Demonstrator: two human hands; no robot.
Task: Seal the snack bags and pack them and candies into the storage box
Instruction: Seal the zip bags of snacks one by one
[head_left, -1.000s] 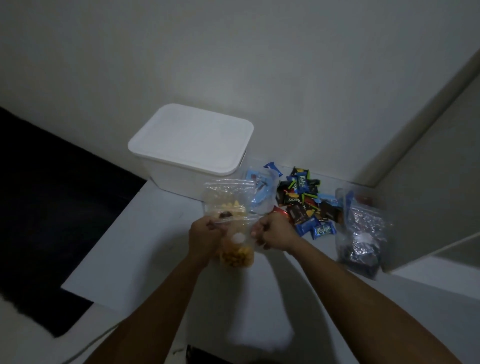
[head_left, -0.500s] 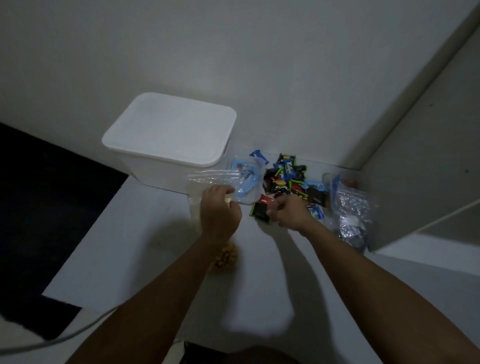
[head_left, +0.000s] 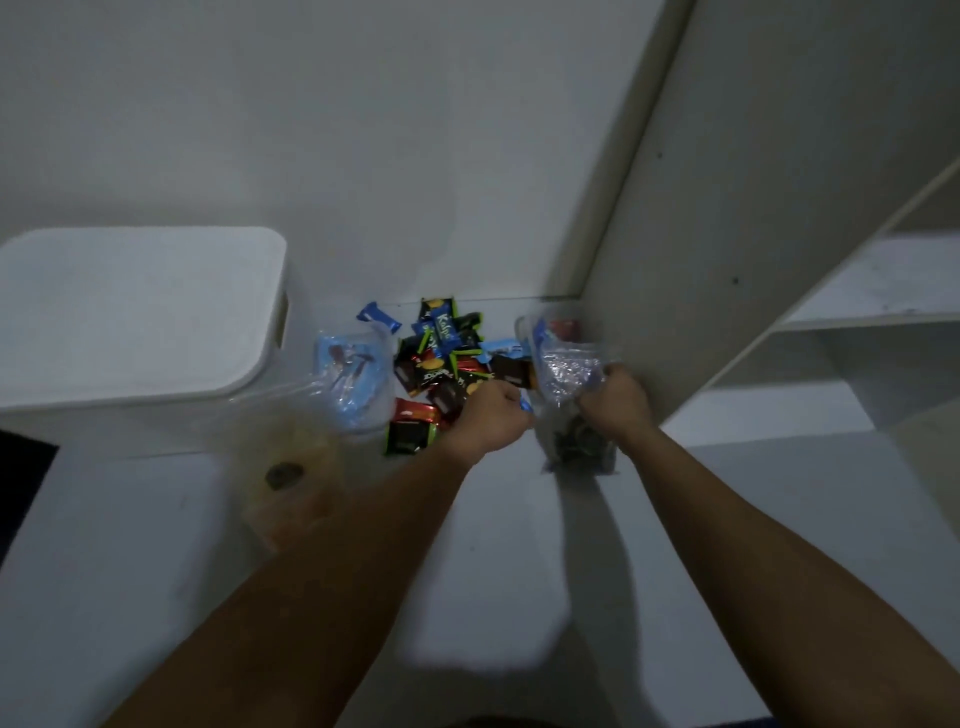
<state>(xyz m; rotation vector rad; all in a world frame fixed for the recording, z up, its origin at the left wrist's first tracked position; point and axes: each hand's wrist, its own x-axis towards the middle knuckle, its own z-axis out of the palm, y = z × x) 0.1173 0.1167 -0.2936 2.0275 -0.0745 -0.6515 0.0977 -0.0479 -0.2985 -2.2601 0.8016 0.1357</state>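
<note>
A clear snack bag with dark contents (head_left: 569, 382) stands at the right, near the wall panel. My left hand (head_left: 491, 418) grips its left side and my right hand (head_left: 618, 402) grips its right side. A pile of wrapped candies (head_left: 441, 364) lies just left of that bag. Another clear bag with a blue strip (head_left: 353, 382) lies beside the white storage box (head_left: 140, 317), whose lid is on. A blurred bag with yellowish snacks (head_left: 288, 467) lies on the table in front of the box.
The white table (head_left: 156, 571) runs from the box to the front edge. A white panel (head_left: 727, 234) and shelves (head_left: 872, 291) rise close on the right. The wall stands right behind the candies. A dark floor shows at the far left.
Both hands let go of the yellow-snack bag, which now lies on the table, and moved right to the dark-contents bag. The view swung right.
</note>
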